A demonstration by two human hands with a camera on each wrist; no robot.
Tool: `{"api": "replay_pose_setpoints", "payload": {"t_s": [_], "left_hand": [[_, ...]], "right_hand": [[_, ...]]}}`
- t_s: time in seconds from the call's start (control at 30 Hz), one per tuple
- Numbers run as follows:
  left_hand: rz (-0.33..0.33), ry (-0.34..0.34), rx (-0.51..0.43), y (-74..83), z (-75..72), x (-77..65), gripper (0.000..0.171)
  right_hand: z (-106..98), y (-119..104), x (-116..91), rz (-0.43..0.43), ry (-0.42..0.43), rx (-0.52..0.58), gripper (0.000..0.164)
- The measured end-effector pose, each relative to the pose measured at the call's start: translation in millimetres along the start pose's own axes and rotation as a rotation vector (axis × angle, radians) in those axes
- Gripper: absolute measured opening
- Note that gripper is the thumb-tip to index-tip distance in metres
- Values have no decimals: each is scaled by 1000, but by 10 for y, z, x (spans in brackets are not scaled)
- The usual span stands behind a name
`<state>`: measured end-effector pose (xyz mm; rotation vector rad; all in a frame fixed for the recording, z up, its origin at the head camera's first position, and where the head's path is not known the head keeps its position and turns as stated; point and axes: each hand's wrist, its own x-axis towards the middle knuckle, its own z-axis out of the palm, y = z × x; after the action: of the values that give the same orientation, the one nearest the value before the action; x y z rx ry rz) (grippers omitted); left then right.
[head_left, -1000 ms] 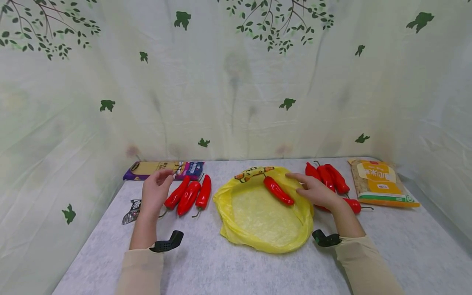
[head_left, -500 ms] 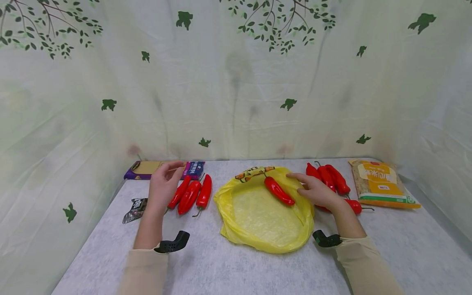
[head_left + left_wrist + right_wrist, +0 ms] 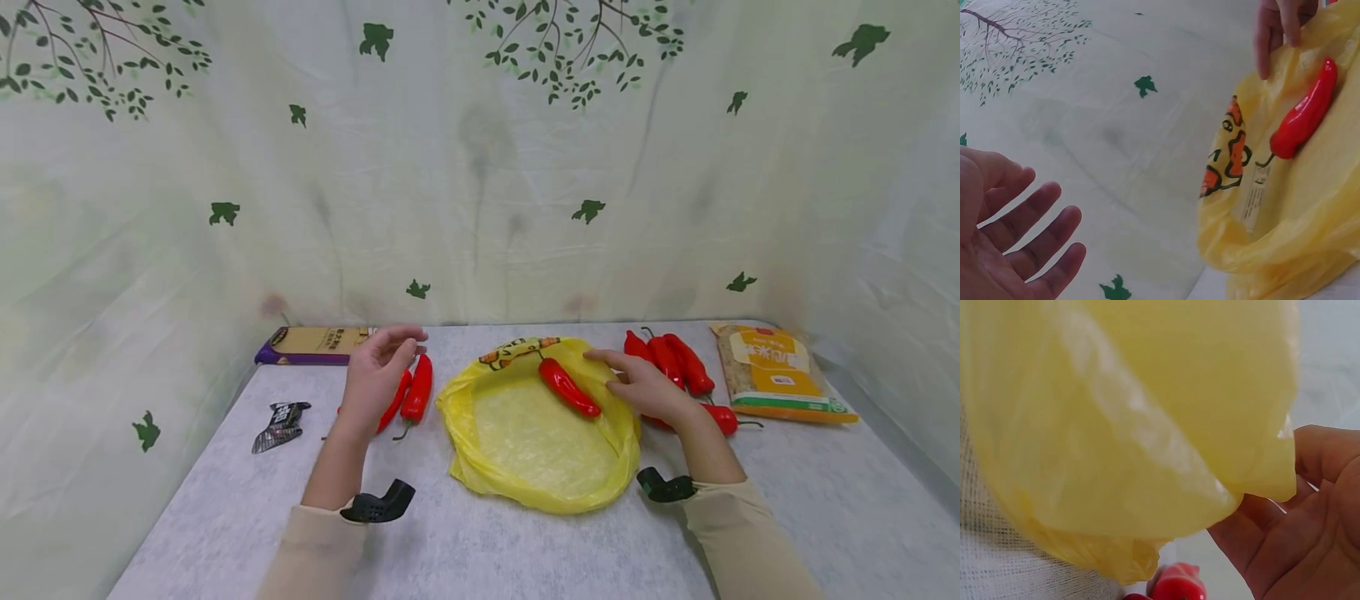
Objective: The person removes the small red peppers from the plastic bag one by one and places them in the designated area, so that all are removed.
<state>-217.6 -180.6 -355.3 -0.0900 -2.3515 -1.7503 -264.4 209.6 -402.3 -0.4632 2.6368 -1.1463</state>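
Observation:
A yellow plastic bag (image 3: 525,493) lies opened out on the table, with one red chili pepper (image 3: 568,388) inside near its far right side. My right hand (image 3: 647,388) holds the bag's right rim; the right wrist view shows the bag's edge (image 3: 1260,469) between thumb and fingers. Above the peppers on the left hovers my left hand (image 3: 377,382), nothing in it, its fingers (image 3: 1035,212) loosely bent and spread. It hides part of that group; a red pepper (image 3: 418,390) shows just right of it.
Several red peppers (image 3: 667,364) lie right of the bag, one (image 3: 723,419) partly behind my right wrist. A grain packet (image 3: 776,371) stands farther right. At the back left is a purple-and-tan packet (image 3: 318,343); a small black wrapper (image 3: 281,427) lies nearer.
My left hand has moved rightward from beside the left peppers to over them, uncovering the black wrapper. My right hand and the bag have stayed in place.

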Motion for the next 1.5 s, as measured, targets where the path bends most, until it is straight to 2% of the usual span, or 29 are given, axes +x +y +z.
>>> {"api": "replay_pose_setpoints", "payload": {"t_s": [0.33,0.57,0.87,1.0,1.1,1.23,1.3,1.4,1.5], "left_hand": [[12,-156,68,-57,395,-20,23],[75,-269,162,-66,626,-1,28],[203,-496,295,-188,906,133,34],[254,-569,306,-209,1029,182,35],[265,-615,320,-201,1130,216,35],[270,-651,370,-213,1254,257,35],[267,-648,391,-225,1304,272,34],[260,-643,387,-235,1368,294,33],[293,-653,377,-247,1444,330,33]], "right_hand": [[18,-31,44,42,5,10,54],[35,-11,70,47,-2,17,54],[19,-15,67,37,11,8,55],[12,-9,59,23,10,7,54],[10,-3,50,25,12,4,55],[8,1,33,25,17,3,55],[8,6,25,24,18,8,55],[8,17,21,18,14,14,55],[7,29,22,12,12,14,54]]}}
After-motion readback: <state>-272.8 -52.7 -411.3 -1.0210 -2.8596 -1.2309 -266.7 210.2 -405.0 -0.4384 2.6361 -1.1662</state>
